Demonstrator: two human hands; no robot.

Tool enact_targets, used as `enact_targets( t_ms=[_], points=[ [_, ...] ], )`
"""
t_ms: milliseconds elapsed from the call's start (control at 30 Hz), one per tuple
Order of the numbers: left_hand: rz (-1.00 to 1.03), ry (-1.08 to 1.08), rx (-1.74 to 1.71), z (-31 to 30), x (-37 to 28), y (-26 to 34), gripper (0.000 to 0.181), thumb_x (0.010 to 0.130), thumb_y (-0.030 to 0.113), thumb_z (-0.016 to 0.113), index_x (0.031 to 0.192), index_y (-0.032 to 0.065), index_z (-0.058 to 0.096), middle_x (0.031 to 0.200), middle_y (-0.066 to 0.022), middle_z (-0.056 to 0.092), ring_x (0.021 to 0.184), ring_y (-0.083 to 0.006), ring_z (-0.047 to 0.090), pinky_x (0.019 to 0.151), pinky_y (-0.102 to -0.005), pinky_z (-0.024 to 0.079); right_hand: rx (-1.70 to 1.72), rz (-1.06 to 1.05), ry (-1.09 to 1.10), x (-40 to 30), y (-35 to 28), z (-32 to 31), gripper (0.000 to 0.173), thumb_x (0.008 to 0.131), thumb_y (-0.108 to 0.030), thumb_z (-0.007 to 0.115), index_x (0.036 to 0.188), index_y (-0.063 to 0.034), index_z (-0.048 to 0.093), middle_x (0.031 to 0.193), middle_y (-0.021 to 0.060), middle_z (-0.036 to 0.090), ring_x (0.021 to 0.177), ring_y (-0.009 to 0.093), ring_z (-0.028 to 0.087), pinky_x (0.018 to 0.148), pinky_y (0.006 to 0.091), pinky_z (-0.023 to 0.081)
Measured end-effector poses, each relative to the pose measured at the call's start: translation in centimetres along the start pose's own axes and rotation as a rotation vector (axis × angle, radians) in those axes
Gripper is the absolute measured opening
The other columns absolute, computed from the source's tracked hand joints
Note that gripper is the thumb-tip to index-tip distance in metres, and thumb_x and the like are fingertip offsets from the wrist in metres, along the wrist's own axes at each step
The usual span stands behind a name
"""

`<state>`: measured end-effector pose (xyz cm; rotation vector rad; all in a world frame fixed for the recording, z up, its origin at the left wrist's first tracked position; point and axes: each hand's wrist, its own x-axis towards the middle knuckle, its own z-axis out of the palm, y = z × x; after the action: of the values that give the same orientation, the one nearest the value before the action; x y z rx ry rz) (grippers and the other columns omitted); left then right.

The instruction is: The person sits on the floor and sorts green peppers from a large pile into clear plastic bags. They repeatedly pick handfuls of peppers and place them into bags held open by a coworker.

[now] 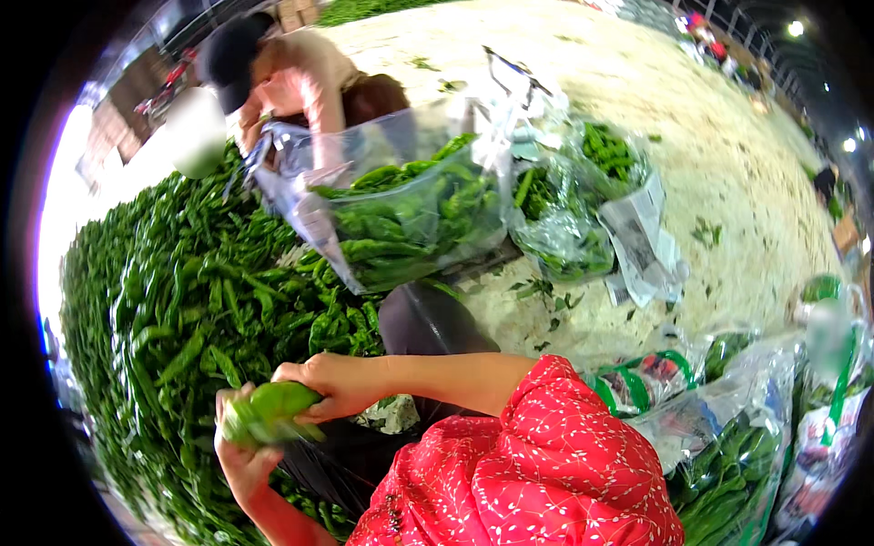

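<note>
Both my hands are around a small bunch of long green peppers (276,403), blurred at its lower left end. My right hand (334,383) grips the bunch from the upper right. From the lower left, my left hand (242,456) holds its other end, thumb and fingers around it. Beneath and beyond them spreads a large heap of green peppers (184,307). How many peppers are in the bunch cannot be made out.
Across from me a person (307,82) in a cap bends over a clear plastic bag (416,218) of peppers. Another pepper-filled bag (567,239) stands beside newspaper (638,232). Filled bags (737,450) lie at lower right. Loose leaves (546,293) dot the pale floor (744,205).
</note>
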<state>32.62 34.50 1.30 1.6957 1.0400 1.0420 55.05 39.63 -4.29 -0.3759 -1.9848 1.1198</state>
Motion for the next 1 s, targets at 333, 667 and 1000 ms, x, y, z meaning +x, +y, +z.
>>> enact_targets(
  t_ms=[333,667,1000],
  points=[
    [0.002,-0.201,-0.388,15.2,22.4,1.4,0.053,0.079,0.022,0.068,0.123,-0.0012,0.049,0.1,-0.0157,0.058,0.071,-0.0196,0.061,0.069,-0.0339,0.053,-0.16,0.255,0.766,-11.8,2.1,-14.3,0.034,0.083,-0.023,0.068,0.11,-0.0036,0.061,0.087,0.0097,0.069,0.077,0.016,0.066,0.07,0.0296,0.052],
    [-0.297,-0.626,0.109,33.9,46.7,-4.2,0.035,0.084,0.018,0.067,0.112,0.0029,0.052,0.088,-0.0071,0.056,0.067,-0.0169,0.057,0.06,-0.0305,0.053,-0.156,1.002,1.33,-32.0,22.4,-16.6,0.036,0.084,-0.032,0.062,0.106,-0.0038,0.062,0.093,0.0159,0.068,0.086,0.03,0.065,0.076,0.0375,0.05],
    [-0.575,-0.627,-0.121,43.2,49.4,-10.6,0.028,0.086,0.03,0.065,0.098,0.0056,0.057,0.079,-0.007,0.06,0.065,-0.0204,0.061,0.062,-0.0364,0.055,0.259,1.149,1.389,-35.5,26.3,-16.2,0.039,0.082,-0.032,0.06,0.108,-0.0039,0.064,0.098,0.019,0.067,0.089,0.033,0.065,0.08,0.0376,0.05]
  ],
)
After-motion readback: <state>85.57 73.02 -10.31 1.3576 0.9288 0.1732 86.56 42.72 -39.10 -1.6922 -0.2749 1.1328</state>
